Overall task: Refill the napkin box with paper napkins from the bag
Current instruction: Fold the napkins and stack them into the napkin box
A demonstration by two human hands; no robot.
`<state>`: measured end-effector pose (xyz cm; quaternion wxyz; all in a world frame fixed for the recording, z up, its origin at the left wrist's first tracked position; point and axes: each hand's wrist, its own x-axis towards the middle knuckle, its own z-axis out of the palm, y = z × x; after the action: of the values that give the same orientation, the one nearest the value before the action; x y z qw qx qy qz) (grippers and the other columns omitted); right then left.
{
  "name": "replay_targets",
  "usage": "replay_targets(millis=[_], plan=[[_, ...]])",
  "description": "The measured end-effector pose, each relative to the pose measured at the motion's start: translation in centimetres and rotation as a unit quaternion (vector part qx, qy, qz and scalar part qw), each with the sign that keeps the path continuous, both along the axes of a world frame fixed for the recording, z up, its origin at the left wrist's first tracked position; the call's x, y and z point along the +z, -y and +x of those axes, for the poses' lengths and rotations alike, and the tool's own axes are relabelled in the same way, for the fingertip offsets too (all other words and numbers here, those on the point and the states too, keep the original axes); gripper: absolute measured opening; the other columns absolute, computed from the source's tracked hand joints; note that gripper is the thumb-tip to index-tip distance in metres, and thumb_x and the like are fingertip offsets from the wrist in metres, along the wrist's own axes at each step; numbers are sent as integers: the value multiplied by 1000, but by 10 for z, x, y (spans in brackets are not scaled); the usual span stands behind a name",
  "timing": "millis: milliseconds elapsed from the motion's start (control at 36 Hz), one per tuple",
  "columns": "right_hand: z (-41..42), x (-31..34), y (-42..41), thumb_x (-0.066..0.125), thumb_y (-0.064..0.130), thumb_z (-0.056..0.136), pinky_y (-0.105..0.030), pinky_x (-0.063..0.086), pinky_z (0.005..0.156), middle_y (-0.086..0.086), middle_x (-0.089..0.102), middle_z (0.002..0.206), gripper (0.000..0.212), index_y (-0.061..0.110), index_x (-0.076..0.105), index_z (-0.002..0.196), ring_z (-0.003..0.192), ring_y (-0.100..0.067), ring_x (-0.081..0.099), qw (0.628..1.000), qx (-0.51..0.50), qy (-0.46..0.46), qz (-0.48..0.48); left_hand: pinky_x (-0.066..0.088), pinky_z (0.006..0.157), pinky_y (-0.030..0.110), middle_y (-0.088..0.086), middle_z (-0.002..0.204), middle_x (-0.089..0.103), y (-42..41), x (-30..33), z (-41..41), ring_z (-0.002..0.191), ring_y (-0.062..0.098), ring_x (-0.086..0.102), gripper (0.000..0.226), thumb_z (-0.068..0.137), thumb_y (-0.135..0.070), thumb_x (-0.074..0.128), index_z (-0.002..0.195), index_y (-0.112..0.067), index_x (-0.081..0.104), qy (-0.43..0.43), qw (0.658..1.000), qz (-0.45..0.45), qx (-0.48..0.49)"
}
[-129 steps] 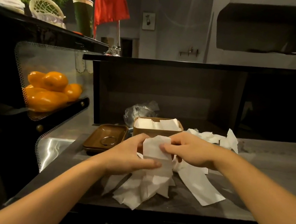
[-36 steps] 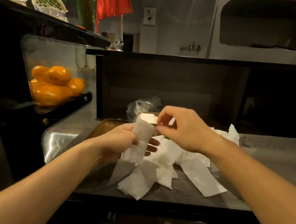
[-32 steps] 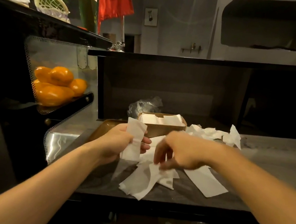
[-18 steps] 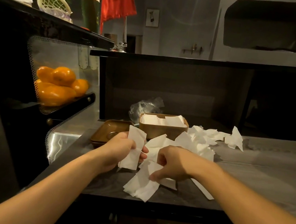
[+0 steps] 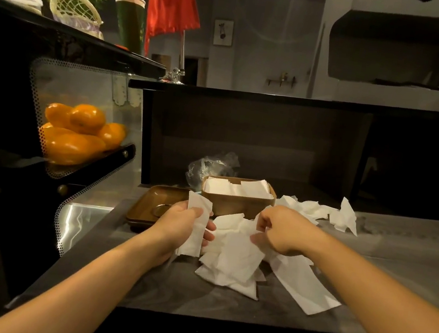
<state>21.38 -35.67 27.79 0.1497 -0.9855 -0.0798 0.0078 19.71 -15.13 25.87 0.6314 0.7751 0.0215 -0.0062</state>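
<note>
Napkin box (image 5: 236, 201) holds flat white napkins level with its rim.
Just before it, your left hand (image 5: 178, 226) grips a folded napkin (image 5: 196, 227); your right hand (image 5: 280, 231) pinches the loose napkin pile (image 5: 236, 257).

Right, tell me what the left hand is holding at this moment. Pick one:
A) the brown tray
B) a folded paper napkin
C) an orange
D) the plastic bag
B. The left hand grips a folded white napkin upright above the counter, in front of the brown tray; the oranges sit off to the left and the plastic bag lies behind the napkin box, all untouched.
</note>
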Motion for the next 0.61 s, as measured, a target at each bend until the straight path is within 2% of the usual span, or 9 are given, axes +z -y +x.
replay_targets(millis=[111, 222, 306, 361, 500, 611], plan=[[10, -1, -2, 71, 31, 94, -29, 56, 90, 0, 66, 109, 10, 27, 65, 102, 97, -17, 62, 1000, -11, -1, -2, 60, 75, 36, 13, 97, 69, 5, 7, 10, 80, 25, 69, 30, 109, -25, 37, 124, -8, 57, 17, 999, -19, 20], [19, 5, -4, 72, 32, 93, -23, 55, 81, 3, 66, 106, 9, 30, 65, 98, 92, -16, 63, 1000, -3, 9, 10, 62, 71, 36, 12, 91, 70, 6, 14, 23, 77, 24, 69, 28, 110, -25, 37, 117, -10, 59, 36, 998, -32, 32], [22, 12, -5, 73, 32, 93, -17, 51, 71, 5, 65, 101, 7, 30, 67, 95, 90, -14, 61, 997, 32, -19, 70, 59, 64, 32, 13, 91, 69, 6, 19, 33, 76, 23, 67, 28, 110, -24, 35, 111, -11, 60, 49, 997, -47, 41], [26, 17, -7, 74, 29, 92, -17, 49, 69, 5, 66, 99, 6, 28, 69, 95, 91, -13, 61, 988, 48, -60, 131, 60, 68, 33, 12, 92, 69, 7, 19, 41, 78, 23, 67, 27, 110, -26, 34, 104, -18, 59, 54, 996, -41, 50], [42, 24, -17, 71, 30, 94, -22, 49, 72, 1, 66, 107, 7, 25, 69, 99, 97, -15, 61, 973, 31, -101, 204, 60, 77, 38, 12, 93, 70, 7, 18, 53, 85, 27, 68, 29, 110, -26, 35, 88, -25, 54, 83, 993, -25, 76], [62, -1, -30, 66, 32, 97, -29, 54, 84, -1, 63, 105, 7, 26, 65, 101, 94, -18, 60, 989, -43, -37, 133, 60, 75, 35, 11, 92, 70, 7, 13, 62, 81, 24, 68, 25, 110, -27, 35, 90, -30, 51, 93, 992, -34, 78]])
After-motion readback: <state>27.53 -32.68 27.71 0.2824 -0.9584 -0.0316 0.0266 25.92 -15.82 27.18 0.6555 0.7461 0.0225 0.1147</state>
